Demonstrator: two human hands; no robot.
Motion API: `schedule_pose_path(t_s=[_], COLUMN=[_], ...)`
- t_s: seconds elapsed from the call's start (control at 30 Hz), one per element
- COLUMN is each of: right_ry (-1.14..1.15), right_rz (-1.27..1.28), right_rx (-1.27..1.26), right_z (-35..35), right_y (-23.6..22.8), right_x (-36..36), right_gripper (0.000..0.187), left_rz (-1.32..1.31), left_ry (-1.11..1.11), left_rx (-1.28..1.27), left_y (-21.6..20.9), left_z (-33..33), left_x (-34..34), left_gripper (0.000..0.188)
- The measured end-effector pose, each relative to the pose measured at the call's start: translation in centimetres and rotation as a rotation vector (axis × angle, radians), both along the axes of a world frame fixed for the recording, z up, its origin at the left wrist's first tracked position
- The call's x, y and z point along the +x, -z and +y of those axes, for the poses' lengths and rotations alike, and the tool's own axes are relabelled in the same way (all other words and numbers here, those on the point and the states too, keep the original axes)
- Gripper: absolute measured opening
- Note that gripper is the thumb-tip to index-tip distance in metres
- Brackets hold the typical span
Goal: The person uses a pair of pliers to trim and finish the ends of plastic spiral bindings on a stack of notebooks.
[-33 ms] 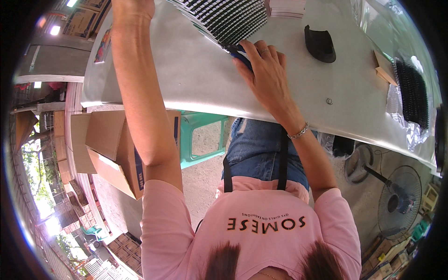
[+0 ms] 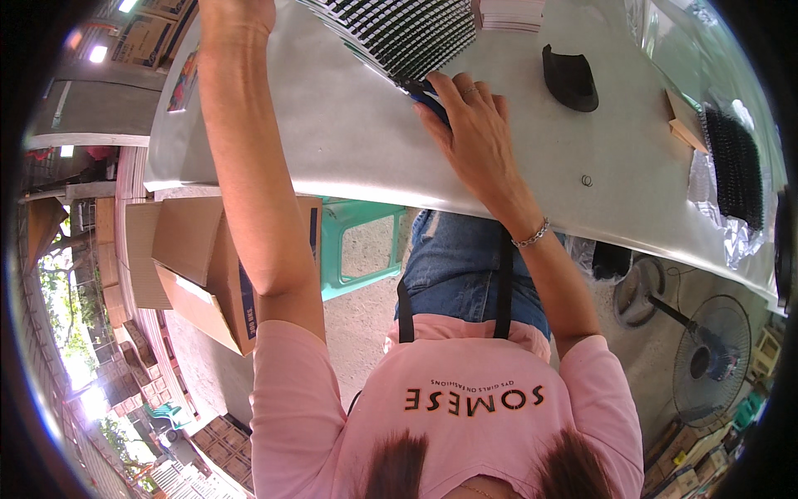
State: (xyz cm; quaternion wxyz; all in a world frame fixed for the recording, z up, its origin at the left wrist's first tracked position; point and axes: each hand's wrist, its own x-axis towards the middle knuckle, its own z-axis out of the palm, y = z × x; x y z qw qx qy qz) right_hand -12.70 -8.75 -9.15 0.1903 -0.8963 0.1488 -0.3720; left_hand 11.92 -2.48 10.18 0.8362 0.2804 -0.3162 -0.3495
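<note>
My right hand (image 2: pixel 478 133) is closed around a small blue-handled tool (image 2: pixel 434 104) whose kind I cannot make out. Its dark tip meets the near corner of a sheet of black and white rows (image 2: pixel 416 37), which runs out of the upper edge. Stretched far forward on the left, my left hand (image 2: pixel 239 12) shows only near the wrist; its fingers lie beyond the picture. A curved black piece (image 2: pixel 572 81) rests on the table to the right of my right hand. Nearer to me lies a small wire coil (image 2: pixel 587 180).
The grey-white table (image 2: pixel 332 150) ends just before my lap. At its right lies a black bristly bundle (image 2: pixel 734 166) with clear wrapping; a pale stack (image 2: pixel 511 15) stands at the back. Below are an open cardboard box (image 2: pixel 195 274), a green stool (image 2: pixel 362 287) and a fan (image 2: pixel 711 358).
</note>
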Motion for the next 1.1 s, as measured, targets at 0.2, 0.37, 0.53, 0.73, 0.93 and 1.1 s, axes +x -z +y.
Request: schedule_pose_path(t_s=[0.2, 0.37, 0.53, 0.73, 0.93, 1.1], right_ry=[-0.262, -0.098, 0.045, 0.067, 0.061, 0.017], right_rz=[0.424, 0.171, 0.094, 0.036, 0.039, 0.153], right_rx=[0.6, 0.174, -0.037, -0.074, -0.08, 0.038], right_z=[-3.0, -1.2, 0.4, 0.6, 0.6, 0.4], right_y=[-5.4, -2.4, -0.3, 0.7, 0.5, -0.7], right_x=[0.2, -0.4, -1.0, -0.5, -0.2, -0.1], right_gripper=[0.027, 0.027, 0.038, 0.04, 0.036, 0.029], left_rz=[-0.074, -0.471, -0.483, -0.5, -0.147, -0.369], left_ry=[-0.031, -0.562, -0.492, -0.517, -0.268, -0.328], left_rx=[0.039, 0.142, 0.19, 0.186, 0.109, 0.122], left_y=[-0.3, 0.0, -0.3, -0.3, -0.8, -0.2], left_z=[-0.1, -1.1, -0.8, -0.9, -0.6, -0.8], left_x=[-0.4, -5.6, -3.9, -4.8, -2.5, -3.4], left_gripper=[0.033, 0.032, 0.032, 0.033, 0.032, 0.032])
